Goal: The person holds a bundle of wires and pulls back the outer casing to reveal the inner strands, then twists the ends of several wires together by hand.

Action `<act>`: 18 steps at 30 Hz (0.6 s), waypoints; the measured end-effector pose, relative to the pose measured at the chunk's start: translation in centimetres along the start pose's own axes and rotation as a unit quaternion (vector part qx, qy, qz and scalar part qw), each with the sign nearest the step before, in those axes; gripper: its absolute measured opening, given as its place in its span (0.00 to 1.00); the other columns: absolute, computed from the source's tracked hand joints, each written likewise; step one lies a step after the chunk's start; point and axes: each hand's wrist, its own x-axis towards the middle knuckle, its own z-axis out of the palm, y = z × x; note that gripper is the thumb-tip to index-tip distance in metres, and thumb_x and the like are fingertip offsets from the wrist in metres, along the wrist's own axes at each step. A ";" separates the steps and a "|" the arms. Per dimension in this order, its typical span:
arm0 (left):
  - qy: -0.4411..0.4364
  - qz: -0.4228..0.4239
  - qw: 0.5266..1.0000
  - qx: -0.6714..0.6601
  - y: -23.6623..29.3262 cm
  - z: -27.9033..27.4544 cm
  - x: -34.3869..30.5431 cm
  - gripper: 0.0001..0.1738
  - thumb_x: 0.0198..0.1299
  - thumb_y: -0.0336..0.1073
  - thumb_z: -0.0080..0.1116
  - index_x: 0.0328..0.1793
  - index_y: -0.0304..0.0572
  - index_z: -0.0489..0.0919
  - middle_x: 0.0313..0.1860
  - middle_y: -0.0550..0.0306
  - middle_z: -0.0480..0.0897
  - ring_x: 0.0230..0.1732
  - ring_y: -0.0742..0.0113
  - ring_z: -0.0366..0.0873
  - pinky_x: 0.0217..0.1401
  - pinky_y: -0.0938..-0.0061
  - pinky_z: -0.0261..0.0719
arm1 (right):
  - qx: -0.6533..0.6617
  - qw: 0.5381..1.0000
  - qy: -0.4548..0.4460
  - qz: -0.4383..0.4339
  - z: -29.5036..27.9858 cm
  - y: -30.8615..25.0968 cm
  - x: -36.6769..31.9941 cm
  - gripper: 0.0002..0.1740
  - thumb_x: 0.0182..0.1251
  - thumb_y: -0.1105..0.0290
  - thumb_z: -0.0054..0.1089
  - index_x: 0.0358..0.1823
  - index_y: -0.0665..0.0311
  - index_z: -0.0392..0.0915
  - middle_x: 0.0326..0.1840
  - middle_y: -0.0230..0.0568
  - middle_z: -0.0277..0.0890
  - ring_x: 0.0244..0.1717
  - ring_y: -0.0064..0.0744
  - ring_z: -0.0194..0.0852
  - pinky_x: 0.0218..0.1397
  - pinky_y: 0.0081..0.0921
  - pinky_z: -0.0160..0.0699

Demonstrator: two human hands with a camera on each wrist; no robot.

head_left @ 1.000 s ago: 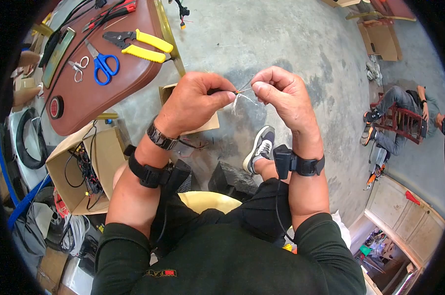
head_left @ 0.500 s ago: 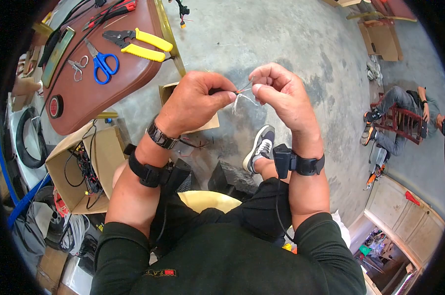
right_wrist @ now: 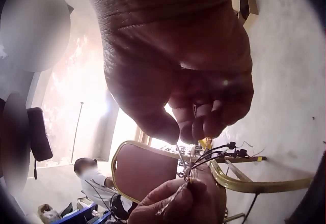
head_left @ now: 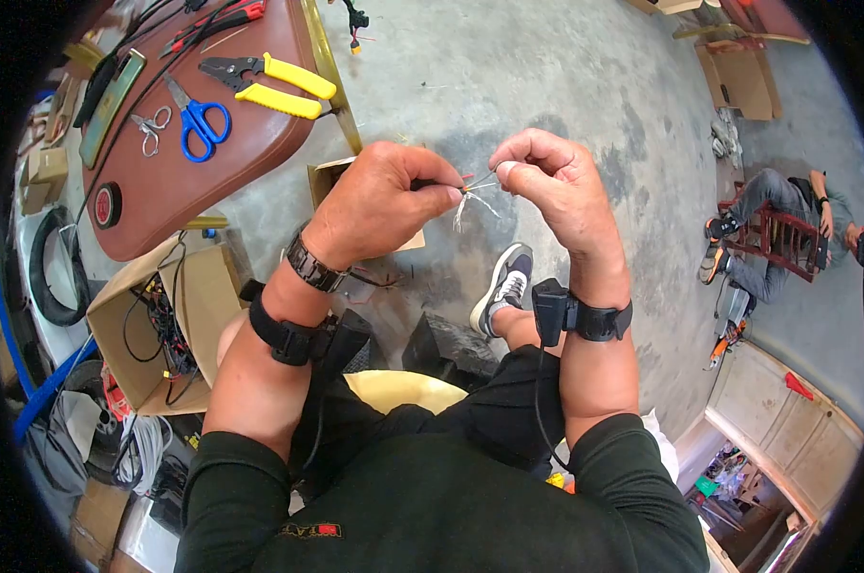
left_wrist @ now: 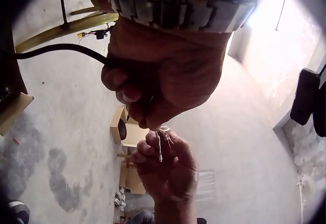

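Observation:
My left hand (head_left: 389, 196) pinches the end of a black cable (left_wrist: 61, 47) between thumb and index finger. Thin inner wires (head_left: 480, 186) stick out past its fingertips, and a frayed whitish strand (head_left: 460, 215) hangs below them. Across from it, my right hand (head_left: 556, 191) has thumb and fingertips together on one of the thin wires, a short gap from the left fingertips. The right wrist view shows this wire (right_wrist: 181, 155) running from the right fingertips down to the left hand (right_wrist: 170, 201).
On the brown padded seat (head_left: 250, 181) at left lie yellow-handled wire strippers (head_left: 279, 88), blue scissors (head_left: 201, 129), small scissors (head_left: 151, 131) and a phone (head_left: 113, 110). Below it stands a cardboard box (head_left: 131, 325) of cables. A seated person (head_left: 785, 205) is at far right.
The right fingers loosened and lifted half a second ago, then closed again on the wire. The thin wires now stand further apart, while the left hand has barely moved.

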 end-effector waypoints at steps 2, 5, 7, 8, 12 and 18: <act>-0.001 -0.001 1.000 -0.002 0.0 0.0 0.0 0.06 0.60 0.27 0.65 0.42 0.33 0.86 0.30 0.64 0.84 0.33 0.80 0.76 0.36 0.81 0.76 | -0.005 1.000 0.000 -0.004 0.0 0.1 0.0 0.06 0.62 0.70 0.64 0.36 0.64 0.84 0.27 0.19 0.74 0.29 0.10 0.63 0.32 0.16 0.63; -0.005 0.001 1.000 -0.005 0.1 0.0 -0.1 0.06 0.59 0.27 0.66 0.42 0.33 0.86 0.30 0.64 0.84 0.33 0.80 0.76 0.35 0.80 0.76 | -0.004 1.000 -0.001 0.001 0.0 0.0 0.0 0.06 0.62 0.70 0.64 0.35 0.64 0.84 0.27 0.19 0.74 0.29 0.10 0.63 0.31 0.16 0.62; -0.010 0.006 1.000 0.010 0.4 -0.2 -0.1 0.07 0.59 0.28 0.66 0.42 0.33 0.86 0.30 0.64 0.84 0.33 0.81 0.76 0.35 0.80 0.75 | 0.002 1.000 -0.005 -0.001 -0.1 0.1 0.0 0.05 0.63 0.70 0.64 0.35 0.64 0.84 0.27 0.19 0.74 0.29 0.10 0.63 0.31 0.16 0.62; -0.010 0.005 1.000 0.007 0.4 -0.2 -0.2 0.07 0.59 0.28 0.66 0.42 0.33 0.86 0.30 0.64 0.84 0.33 0.81 0.75 0.35 0.80 0.75 | 0.005 1.000 -0.006 -0.002 -0.1 0.1 -0.1 0.05 0.63 0.70 0.64 0.35 0.64 0.84 0.27 0.19 0.74 0.29 0.10 0.63 0.31 0.15 0.62; -0.008 0.000 1.000 -0.005 0.3 -0.1 -0.1 0.06 0.59 0.28 0.66 0.42 0.33 0.86 0.29 0.66 0.83 0.33 0.81 0.75 0.35 0.80 0.75 | -0.007 1.000 -0.001 -0.013 0.1 0.0 -0.2 0.05 0.63 0.71 0.63 0.35 0.65 0.84 0.28 0.19 0.75 0.29 0.10 0.63 0.31 0.15 0.63; 0.001 0.002 1.000 0.006 0.2 -0.2 -0.1 0.06 0.59 0.27 0.66 0.41 0.33 0.86 0.29 0.66 0.83 0.33 0.81 0.74 0.35 0.80 0.75 | 0.015 1.000 0.001 -0.016 0.4 0.1 -0.2 0.05 0.64 0.72 0.62 0.36 0.65 0.84 0.28 0.20 0.76 0.29 0.11 0.64 0.31 0.15 0.63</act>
